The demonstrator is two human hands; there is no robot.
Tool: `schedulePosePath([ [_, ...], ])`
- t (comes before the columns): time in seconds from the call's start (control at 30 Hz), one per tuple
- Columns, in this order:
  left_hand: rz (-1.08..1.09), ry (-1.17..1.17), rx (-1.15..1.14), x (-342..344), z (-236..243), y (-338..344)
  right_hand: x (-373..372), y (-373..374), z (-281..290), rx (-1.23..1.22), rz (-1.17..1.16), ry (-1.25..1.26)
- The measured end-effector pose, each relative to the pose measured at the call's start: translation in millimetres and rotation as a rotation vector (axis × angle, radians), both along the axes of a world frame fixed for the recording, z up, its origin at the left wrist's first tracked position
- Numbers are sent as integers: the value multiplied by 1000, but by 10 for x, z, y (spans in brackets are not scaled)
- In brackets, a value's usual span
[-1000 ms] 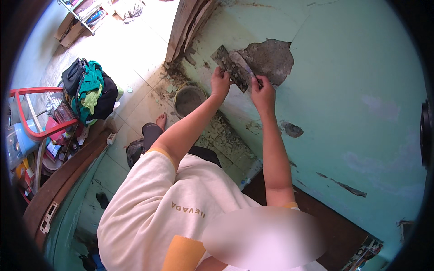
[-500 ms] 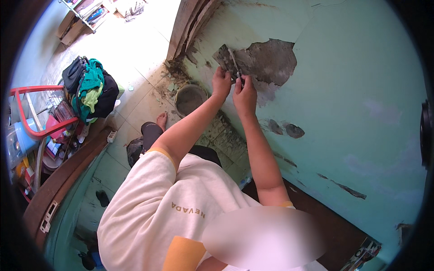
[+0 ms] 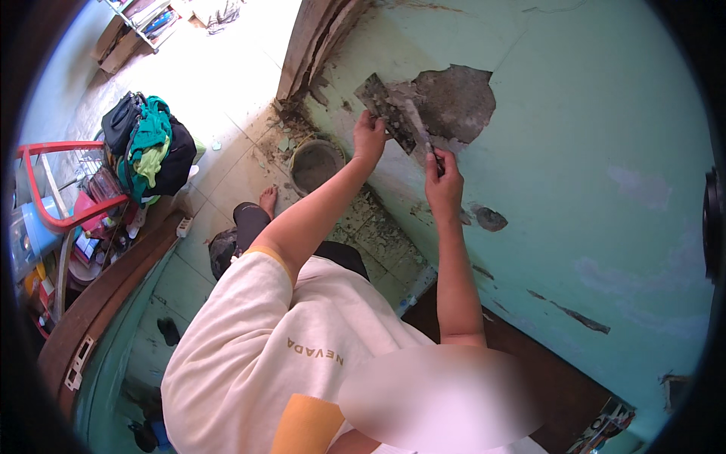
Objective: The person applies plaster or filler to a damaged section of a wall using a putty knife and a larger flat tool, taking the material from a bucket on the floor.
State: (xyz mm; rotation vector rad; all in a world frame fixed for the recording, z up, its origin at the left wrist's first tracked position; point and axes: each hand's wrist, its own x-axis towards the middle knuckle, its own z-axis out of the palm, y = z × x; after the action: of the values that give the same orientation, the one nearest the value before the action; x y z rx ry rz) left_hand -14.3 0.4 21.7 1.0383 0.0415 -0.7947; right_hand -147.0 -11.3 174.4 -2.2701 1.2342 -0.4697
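Observation:
My left hand (image 3: 370, 140) is closed on a flat, mortar-smeared plastering trowel (image 3: 376, 97), held up near the wall. In my right hand (image 3: 445, 178) is a narrow trowel (image 3: 416, 121) with a pale, coated blade, gripped by its handle. This blade lies along the right edge of the flat trowel, and I cannot tell whether they touch. Just right of both tools is a patch of bare grey masonry (image 3: 460, 98) in the green wall (image 3: 597, 136). Below my left hand, a round bucket (image 3: 294, 160) with grey contents stands on the floor.
Broken plaster (image 3: 376, 231) litters the floor along the wall base. A wooden door frame (image 3: 314, 49) rises at the far side. On the left stand a red-edged rack (image 3: 60, 225) with household goods and a pile of clothes (image 3: 155, 144). My bare foot (image 3: 268, 200) is near the bucket.
My right hand has moved right and toward me with the narrow trowel, away from my left hand. More of the flat trowel's face shows. My left hand has barely moved.

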Motion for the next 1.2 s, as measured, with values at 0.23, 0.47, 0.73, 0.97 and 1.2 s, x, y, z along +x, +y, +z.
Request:
schedulePosePath([
  [0.23,-17,-9,-19,14,-34,-32,162,-185,-135,-53,-12,45],
  [0.47,-1,-27,76,-8,37,-14,-152,-215,150,14,-27,60],
  [0.73,-20,-23,34,25,72,-3,-150,-292,207,-36,-76,122],
  [0.97,28,21,17,-30,155,-4,75,-18,208,7,9,145],
  [1.2,-9,-284,281,-50,52,-106,17,11,311,9,-39,23],
])
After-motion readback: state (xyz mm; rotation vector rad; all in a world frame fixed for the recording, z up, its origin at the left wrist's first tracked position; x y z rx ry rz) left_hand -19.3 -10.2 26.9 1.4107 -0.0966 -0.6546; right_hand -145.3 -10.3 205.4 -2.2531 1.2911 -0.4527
